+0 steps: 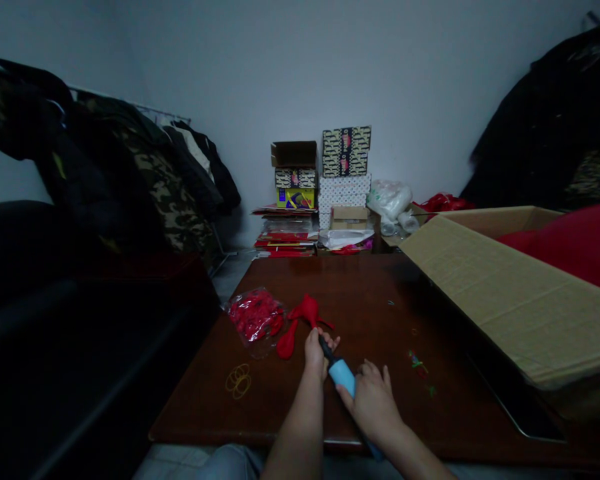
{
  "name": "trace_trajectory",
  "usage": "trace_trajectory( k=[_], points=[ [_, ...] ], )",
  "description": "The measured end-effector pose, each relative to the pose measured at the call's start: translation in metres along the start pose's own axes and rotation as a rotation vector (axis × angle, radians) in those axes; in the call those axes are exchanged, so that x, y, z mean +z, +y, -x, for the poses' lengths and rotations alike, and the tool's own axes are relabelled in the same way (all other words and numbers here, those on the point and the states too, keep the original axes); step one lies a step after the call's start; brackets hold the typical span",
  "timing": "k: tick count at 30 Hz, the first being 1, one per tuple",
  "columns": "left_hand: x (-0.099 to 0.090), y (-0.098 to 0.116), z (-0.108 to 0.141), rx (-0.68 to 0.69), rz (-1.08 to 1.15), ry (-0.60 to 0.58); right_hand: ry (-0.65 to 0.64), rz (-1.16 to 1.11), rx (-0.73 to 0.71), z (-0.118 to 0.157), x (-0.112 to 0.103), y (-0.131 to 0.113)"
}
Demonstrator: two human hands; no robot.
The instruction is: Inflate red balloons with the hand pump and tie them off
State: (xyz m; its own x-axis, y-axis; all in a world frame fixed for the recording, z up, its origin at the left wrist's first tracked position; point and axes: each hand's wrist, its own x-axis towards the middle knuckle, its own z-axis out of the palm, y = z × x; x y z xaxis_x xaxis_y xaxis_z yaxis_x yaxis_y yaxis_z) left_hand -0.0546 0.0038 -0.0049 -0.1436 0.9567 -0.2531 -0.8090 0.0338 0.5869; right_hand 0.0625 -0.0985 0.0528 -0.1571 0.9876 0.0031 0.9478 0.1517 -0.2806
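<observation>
My left hand [320, 350] is closed near the dark nozzle end of a light blue hand pump [342, 377], with its fingers at the neck of a red balloon [309, 309]. The thumb of my right hand [375, 399] lies along the blue barrel while the other fingers are spread over its right side. Another limp red balloon [285, 341] lies on the brown table just left of my left hand. Further left is a clear plastic bag of red balloons [257, 315]. Yellow rubber bands [239, 381] lie near the table's left edge.
A large open cardboard box [520, 293] with red contents stands at the right. Small coloured bits [418, 364] lie on the table [360, 280]. Stacked boxes [345, 193] stand behind it, a dark sofa [80, 340] is at the left, and clothes hang on both sides.
</observation>
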Motion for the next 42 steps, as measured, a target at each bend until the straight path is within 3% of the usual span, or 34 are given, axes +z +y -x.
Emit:
trace_trajectory(
  k=[7,14,19,26,35,38,42],
  points=[
    [-0.001,-0.001,0.002,0.019,0.06,0.01,0.021,0.021,-0.022,0.029,-0.006,0.011],
    [0.001,0.0,0.006,-0.004,0.084,0.041,-0.069,0.003,-0.022,0.073,0.006,0.054],
    [0.0,0.003,0.007,-0.058,0.134,-0.001,-0.119,-0.031,-0.017,0.085,0.005,0.069],
    [0.0,0.004,0.008,-0.081,0.126,0.024,-0.082,-0.037,0.026,0.066,-0.005,0.043],
    [0.0,0.001,0.002,-0.011,0.057,0.011,-0.015,-0.005,0.01,-0.004,-0.011,-0.002],
    [-0.001,0.0,-0.001,-0.007,0.042,0.034,-0.015,-0.001,0.007,-0.006,-0.007,-0.003],
    [-0.001,-0.005,-0.002,0.031,-0.004,0.037,-0.003,0.015,0.001,0.01,-0.004,0.004]
  ],
)
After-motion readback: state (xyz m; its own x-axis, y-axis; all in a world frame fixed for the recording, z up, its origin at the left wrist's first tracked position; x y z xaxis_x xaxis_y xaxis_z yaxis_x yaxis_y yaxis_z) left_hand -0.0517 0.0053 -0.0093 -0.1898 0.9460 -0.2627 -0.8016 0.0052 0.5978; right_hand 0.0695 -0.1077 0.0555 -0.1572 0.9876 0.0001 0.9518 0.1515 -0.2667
